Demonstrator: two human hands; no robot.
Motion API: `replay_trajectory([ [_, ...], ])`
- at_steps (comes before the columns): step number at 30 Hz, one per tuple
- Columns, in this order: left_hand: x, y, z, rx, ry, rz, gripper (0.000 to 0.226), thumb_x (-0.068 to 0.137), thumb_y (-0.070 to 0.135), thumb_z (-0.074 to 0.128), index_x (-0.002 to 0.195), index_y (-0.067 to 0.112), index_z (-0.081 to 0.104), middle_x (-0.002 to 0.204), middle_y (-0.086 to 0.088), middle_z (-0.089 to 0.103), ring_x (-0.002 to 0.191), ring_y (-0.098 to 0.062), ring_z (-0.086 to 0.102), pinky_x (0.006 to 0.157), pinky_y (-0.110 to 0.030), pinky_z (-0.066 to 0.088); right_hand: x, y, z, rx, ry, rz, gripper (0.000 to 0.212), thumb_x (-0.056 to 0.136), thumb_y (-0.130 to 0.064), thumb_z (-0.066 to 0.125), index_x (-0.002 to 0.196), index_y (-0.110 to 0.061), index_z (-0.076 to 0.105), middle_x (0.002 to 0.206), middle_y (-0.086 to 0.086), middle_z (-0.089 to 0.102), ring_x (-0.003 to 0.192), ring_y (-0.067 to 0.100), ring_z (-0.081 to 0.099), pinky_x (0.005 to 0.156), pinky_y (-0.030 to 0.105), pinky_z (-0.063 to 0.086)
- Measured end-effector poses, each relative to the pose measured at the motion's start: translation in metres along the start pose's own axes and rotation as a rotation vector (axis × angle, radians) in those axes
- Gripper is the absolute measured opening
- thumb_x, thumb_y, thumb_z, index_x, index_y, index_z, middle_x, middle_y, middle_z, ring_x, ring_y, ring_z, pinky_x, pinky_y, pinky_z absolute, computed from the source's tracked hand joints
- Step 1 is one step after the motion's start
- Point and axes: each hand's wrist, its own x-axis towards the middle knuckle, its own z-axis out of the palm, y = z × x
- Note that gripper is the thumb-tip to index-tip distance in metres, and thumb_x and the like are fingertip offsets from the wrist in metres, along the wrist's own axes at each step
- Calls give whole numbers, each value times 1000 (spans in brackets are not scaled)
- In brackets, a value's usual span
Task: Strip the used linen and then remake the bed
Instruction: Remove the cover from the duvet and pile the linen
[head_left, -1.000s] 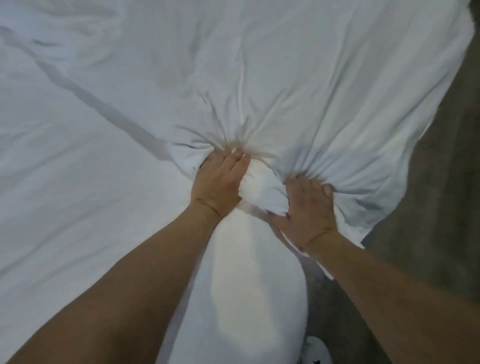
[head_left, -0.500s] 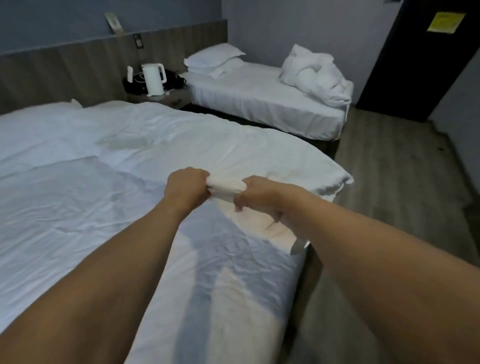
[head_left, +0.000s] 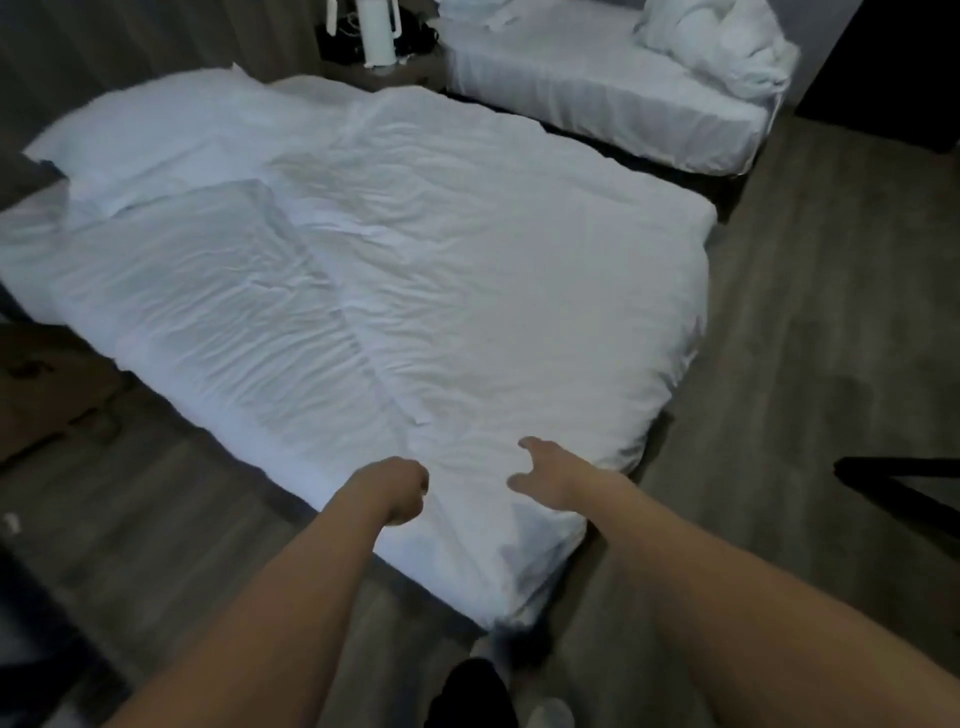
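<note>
- Head view, looking down across the near corner of a bed (head_left: 540, 582) from a standing position; both bare forearms reach forward from the lower edge of the frame.
- Left hand (head_left: 397, 491): curled into a fist above the near edge of the bed, knuckles forward. Whether any cloth is caught inside the fist cannot be told; none shows between the fingers.
- Right hand (head_left: 545, 467): fingers spread apart and loosely bent, holding nothing, poised just over the cover near the foot corner. Contact with the cloth cannot be confirmed.
- White duvet (head_left: 493, 291): spread over the right and central part of the bed, wrinkled, its right edge hanging over the side toward the floor. A long crease runs diagonally from the middle of the bed down to a point between the two hands.
- White sheet (head_left: 197, 312): the flatter, finely creased layer on the left part of the bed, lying beside and partly under the duvet's left edge.
- Pillow (head_left: 156, 130): white, at the far left end of the bed.
- Second bed (head_left: 597, 88): well apart at the upper right, made up in white, with a heap of bundled white linen (head_left: 717, 47) at its right end.
- White kettle (head_left: 379, 36): upright on the nightstand between the two beds.
- Wood-grain floor (head_left: 779, 364): surrounds the bed; a pale shoe (head_left: 550, 714) shows at the bottom edge.
</note>
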Motion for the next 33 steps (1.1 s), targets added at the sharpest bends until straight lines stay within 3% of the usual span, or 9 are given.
replay_trajectory([
  [8, -14, -65, -37, -36, 279, 126, 44, 99, 17, 35, 142, 25, 42, 141, -1, 51, 122, -25, 52, 97, -35, 43, -16, -85, 31, 6, 229, -69, 71, 96, -35, 50, 154, -18, 13, 159, 6, 19, 143, 27, 25, 115, 39, 26],
  [14, -8, -155, -106, -59, 459, 138, 46, 98, 19, 39, 144, 24, 40, 141, -1, 50, 121, -25, 52, 96, -35, 43, 18, -173, 34, 57, 443, -94, 66, 95, -32, 50, 152, -14, 23, 157, 7, 24, 144, 24, 23, 117, 35, 21],
  [20, 13, -252, -146, -18, 502, 9, 48, 99, 19, 39, 147, 21, 37, 144, -3, 48, 122, -25, 51, 100, -31, 39, 94, -260, 23, 23, 444, -158, 62, 94, -32, 48, 150, -13, 27, 153, 8, 32, 141, 27, 26, 115, 35, 23],
  [25, 38, -353, -166, 5, 439, -6, 50, 100, 22, 40, 150, 25, 33, 150, 1, 41, 131, -22, 43, 114, -30, 21, 164, -368, 31, 35, 413, -241, 65, 94, -35, 48, 151, -14, 25, 153, 8, 31, 141, 26, 29, 116, 33, 22],
  [33, 128, -543, -251, -31, 427, 18, 56, 99, 21, 42, 152, 21, 27, 151, -3, 39, 132, -24, 43, 113, -32, 27, 292, -552, 25, 160, 439, -198, 68, 94, -31, 50, 152, -12, 20, 157, 7, 26, 143, 23, 25, 116, 34, 20],
])
